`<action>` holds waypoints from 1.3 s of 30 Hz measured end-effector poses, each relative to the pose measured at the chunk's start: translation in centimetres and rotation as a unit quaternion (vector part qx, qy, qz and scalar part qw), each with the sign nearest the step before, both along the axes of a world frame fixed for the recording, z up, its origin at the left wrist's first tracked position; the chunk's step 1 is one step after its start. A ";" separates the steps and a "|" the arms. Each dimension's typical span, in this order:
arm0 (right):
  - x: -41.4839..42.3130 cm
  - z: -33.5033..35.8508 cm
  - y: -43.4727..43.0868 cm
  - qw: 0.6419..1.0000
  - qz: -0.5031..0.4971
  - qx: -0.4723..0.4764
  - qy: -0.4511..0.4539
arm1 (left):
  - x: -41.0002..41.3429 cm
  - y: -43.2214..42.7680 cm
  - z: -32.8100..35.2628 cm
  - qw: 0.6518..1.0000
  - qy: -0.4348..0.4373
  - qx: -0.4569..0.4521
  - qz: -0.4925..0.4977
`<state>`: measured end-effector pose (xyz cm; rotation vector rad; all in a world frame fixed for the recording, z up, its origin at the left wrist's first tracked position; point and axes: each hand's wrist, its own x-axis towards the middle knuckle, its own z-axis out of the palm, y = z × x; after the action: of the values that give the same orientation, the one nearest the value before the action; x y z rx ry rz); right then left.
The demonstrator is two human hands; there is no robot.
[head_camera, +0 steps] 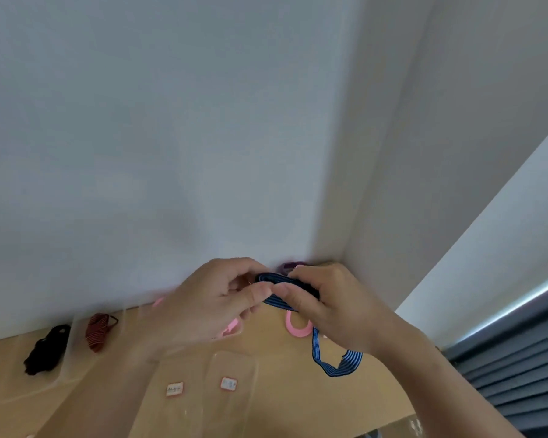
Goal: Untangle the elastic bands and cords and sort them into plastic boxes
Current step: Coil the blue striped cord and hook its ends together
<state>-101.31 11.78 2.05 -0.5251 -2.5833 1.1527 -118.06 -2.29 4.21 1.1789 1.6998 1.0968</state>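
Both hands hold a blue-and-black striped elastic band [336, 363] above the wooden table. My left hand [209, 298] pinches its folded upper end, and my right hand [326, 305] grips the same folded part from the right. The band's loose end hangs down under my right wrist. A pink band [296, 328] lies on the table just below the hands, and more pink [231, 328] shows under my left hand. A purple band [290, 266] lies by the wall, behind my right hand. A black cord bundle [46, 349] and a red-brown cord bundle [98, 330] rest at the left.
Clear plastic boxes with small red-edged labels [174, 389] [229, 384] stand on the wooden table [282, 390] in front of me; their walls are hard to make out. A white wall rises right behind the table. A dark slatted surface [519, 374] is at the right.
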 end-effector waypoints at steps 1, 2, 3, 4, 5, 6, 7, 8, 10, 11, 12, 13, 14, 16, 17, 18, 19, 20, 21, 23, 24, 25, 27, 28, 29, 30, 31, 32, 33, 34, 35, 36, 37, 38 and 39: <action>0.0 0.1 0.1 1.000 0.012 -0.007 -0.013 | -0.4 0.0 0.4 0.997 0.041 -0.039 -0.054; 0.0 0.1 0.3 0.999 0.023 -0.022 -0.021 | -0.6 0.1 0.7 0.988 0.086 -0.072 -0.105; 0.0 0.2 0.4 0.998 0.032 -0.044 -0.023 | -0.6 0.2 0.9 0.977 0.129 -0.093 -0.143; 0.0 0.2 0.6 0.997 0.037 -0.065 -0.021 | -0.4 0.5 1.0 0.969 0.162 -0.100 -0.158; 0.0 0.3 0.7 0.996 0.033 -0.082 -0.013 | -0.2 0.8 1.0 0.967 0.180 -0.095 -0.153; -0.1 0.3 0.9 0.995 0.020 -0.099 0.004 | 0.0 1.1 0.9 0.972 0.176 -0.080 -0.132; -0.2 0.3 1.1 0.992 0.001 -0.122 0.032 | 0.2 1.5 0.7 0.982 0.150 -0.058 -0.102; -0.3 0.4 1.1 0.985 -0.020 -0.160 0.065 | 0.4 1.9 0.5 0.990 0.119 -0.031 -0.070; -0.7 0.5 1.0 0.956 -0.040 -0.265 0.120 | 0.7 2.8 0.1 0.994 0.108 0.028 -0.012; -0.9 0.5 0.9 0.941 -0.045 -0.305 0.137 | 1.1 3.3 -0.1 0.992 0.116 0.052 0.012; -1.1 0.5 0.7 0.933 -0.060 -0.324 0.147 | 1.5 3.8 -0.4 0.990 0.117 0.069 0.034; -1.4 0.4 0.4 0.931 -0.083 -0.323 0.150 | 2.0 4.4 -0.7 0.989 0.109 0.080 0.054; -1.7 0.2 0.0 0.930 -0.110 -0.318 0.148 | 2.4 5.0 -1.1 0.989 0.091 0.087 0.076; -2.2 -0.3 -0.7 0.923 -0.163 -0.321 0.138 | 2.9 6.1 -1.7 0.988 0.046 0.087 0.119; -2.2 -0.6 -0.9 0.919 -0.181 -0.326 0.132 | 3.0 6.6 -1.9 0.987 0.031 0.080 0.134; -2.3 -0.8 -1.0 0.915 -0.193 -0.332 0.125 | 3.1 7.0 -2.0 0.987 0.023 0.070 0.141; -2.2 -0.9 -1.0 0.909 -0.200 -0.346 0.119 | 3.1 7.3 -2.1 0.988 0.022 0.056 0.142; -2.0 -0.7 -0.9 0.900 -0.203 -0.369 0.110 | 3.0 7.5 -2.1 0.989 0.025 0.042 0.138; -1.9 -0.5 -0.7 0.889 -0.207 -0.397 0.096 | 3.0 7.5 -2.1 0.990 0.032 0.030 0.132; -1.5 0.0 -0.5 0.863 -0.217 -0.453 0.059 | 3.0 7.5 -2.3 0.988 0.095 0.019 0.122; -1.3 0.1 -0.3 0.849 -0.221 -0.478 0.045 | 3.1 7.5 -2.4 0.982 0.145 0.021 0.120; -1.0 0.3 -0.2 0.835 -0.222 -0.503 0.037 | 3.4 7.4 -2.4 0.973 0.193 0.032 0.120; -0.5 0.7 0.2 0.807 -0.216 -0.548 0.028 | 3.9 7.1 -2.5 0.948 0.288 0.060 0.121; -0.4 0.9 0.4 0.795 -0.211 -0.569 0.023 | 4.2 6.9 -2.6 0.929 0.342 0.078 0.119; -0.2 1.1 0.6 0.783 -0.207 -0.586 0.017 | 4.3 6.7 -2.8 0.904 0.400 0.102 0.112; -0.2 1.2 0.8 0.774 -0.203 -0.599 0.009 | 4.3 6.5 -2.9 0.878 0.453 0.120 0.102; -0.2 1.3 0.9 0.768 -0.201 -0.608 0.002 | 4.2 6.3 -2.9 0.854 0.494 0.134 0.093; -0.2 1.3 1.1 0.765 -0.202 -0.611 -0.003 | 4.2 6.1 -2.8 0.836 0.524 0.135 0.088; -0.3 1.3 1.1 0.764 -0.206 -0.612 -0.006 | 4.1 6.0 -2.9 0.827 0.540 0.135 0.078; -0.5 1.2 1.1 0.764 -0.214 -0.609 -0.009 | 4.1 5.9 -2.9 0.824 0.546 0.132 0.074; -0.6 1.2 1.1 0.767 -0.220 -0.603 -0.009 | 3.9 5.7 -2.8 0.823 0.548 0.129 0.070; -0.7 1.1 1.1 0.773 -0.223 -0.593 -0.007 | 3.8 5.5 -2.7 0.827 0.545 0.120 0.064; -0.8 1.0 1.0 0.783 -0.221 -0.581 -0.002 | 3.6 5.4 -2.8 0.837 0.533 0.112 0.058; -0.9 0.8 0.8 0.795 -0.217 -0.566 0.005 | 3.3 5.3 -2.9 0.851 0.513 0.101 0.046; -0.9 0.7 0.7 0.809 -0.213 -0.548 0.012 | 2.9 5.1 -2.9 0.872 0.479 0.092 0.029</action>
<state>-102.22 12.51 2.79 -1.1904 -1.3637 2.3109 -115.15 2.77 1.35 2.0182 2.3920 0.7295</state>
